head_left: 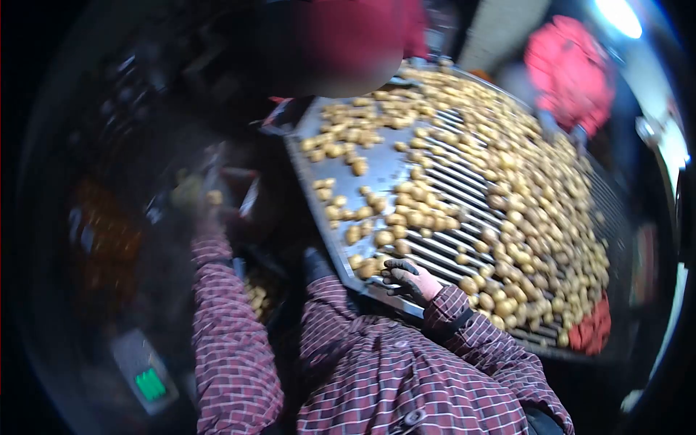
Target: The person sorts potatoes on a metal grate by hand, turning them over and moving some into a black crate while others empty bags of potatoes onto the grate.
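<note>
My right hand (pixel 413 281), in a pink and black glove, is over the near edge of a metal sorting table (pixel 391 148). Its fingers are loosely bent and apart, with nothing visible between them. Several potatoes (pixel 367 268) lie right by the fingertips on the table's smooth metal part. Stretched out to the left, away from the table, my left hand (pixel 206 210) is dim and smeared by motion. A yellowish potato (pixel 214 196) shows at its fingers; I cannot tell whether they grip it.
A large heap of potatoes (pixel 522 210) covers the table's slatted part (pixel 457 185). Below my left arm, more potatoes (pixel 257 297) sit in a dark container. A device with a green display (pixel 151 384) stands lower left. People in red (pixel 569 72) are across the table; red cloth (pixel 591 326) lies at its corner.
</note>
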`<state>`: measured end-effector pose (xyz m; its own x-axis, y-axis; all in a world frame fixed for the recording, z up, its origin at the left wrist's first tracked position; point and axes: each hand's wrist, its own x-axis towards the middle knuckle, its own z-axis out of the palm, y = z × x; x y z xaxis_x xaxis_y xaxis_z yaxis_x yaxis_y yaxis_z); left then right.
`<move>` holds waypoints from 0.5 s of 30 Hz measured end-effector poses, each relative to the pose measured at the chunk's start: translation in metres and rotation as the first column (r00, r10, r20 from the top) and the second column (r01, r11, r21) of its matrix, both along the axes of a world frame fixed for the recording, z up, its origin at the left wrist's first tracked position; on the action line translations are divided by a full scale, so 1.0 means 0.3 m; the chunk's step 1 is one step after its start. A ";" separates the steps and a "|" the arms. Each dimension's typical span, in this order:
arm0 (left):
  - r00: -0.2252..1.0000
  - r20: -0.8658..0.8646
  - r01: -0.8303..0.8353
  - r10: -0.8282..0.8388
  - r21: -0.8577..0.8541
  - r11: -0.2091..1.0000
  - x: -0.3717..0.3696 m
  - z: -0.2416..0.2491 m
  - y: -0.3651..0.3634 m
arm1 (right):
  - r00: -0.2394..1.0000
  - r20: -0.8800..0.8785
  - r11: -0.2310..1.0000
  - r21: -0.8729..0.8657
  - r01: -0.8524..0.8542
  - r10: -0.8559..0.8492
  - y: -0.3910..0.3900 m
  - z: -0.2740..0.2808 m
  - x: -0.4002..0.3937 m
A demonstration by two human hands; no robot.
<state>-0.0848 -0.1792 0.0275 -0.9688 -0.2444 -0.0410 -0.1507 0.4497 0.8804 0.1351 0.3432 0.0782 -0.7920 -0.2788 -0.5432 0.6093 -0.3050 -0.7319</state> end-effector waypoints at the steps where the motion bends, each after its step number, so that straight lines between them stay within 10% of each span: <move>1: 0.998 0.031 -0.061 0.059 0.047 0.997 -0.095 -0.010 0.026 | 0.995 0.029 0.993 0.061 0.098 -0.100 0.067 0.036 0.041; 2: 0.984 0.080 -0.175 0.157 0.364 0.915 -0.116 -0.007 0.132 | 0.980 0.054 0.976 0.114 0.183 -0.190 0.120 0.051 0.079; 3: 0.951 0.142 -0.300 0.274 0.630 0.716 -0.133 0.006 0.245 | 0.957 -0.286 0.838 0.511 0.189 -0.042 0.219 -0.032 0.133; 4: 0.980 -0.002 -0.157 0.197 0.594 0.789 -0.068 0.032 0.396 | 0.945 -0.242 0.852 0.423 0.309 -0.222 0.287 -0.094 0.200; 8: 0.950 -0.116 0.312 -0.291 0.280 0.908 0.154 -0.096 0.820 | 0.894 -0.437 0.202 0.871 0.448 -0.097 0.375 -0.003 0.394; 12: 0.874 -0.090 0.350 -0.478 -0.565 0.747 0.355 -0.225 0.999 | 0.879 -0.401 0.231 0.858 0.460 -0.259 0.393 -0.055 0.499; 15: 0.863 0.075 0.427 -0.499 -0.636 0.643 0.360 -0.167 1.027 | 0.965 -0.227 0.132 0.961 0.244 -0.131 0.392 -0.050 0.481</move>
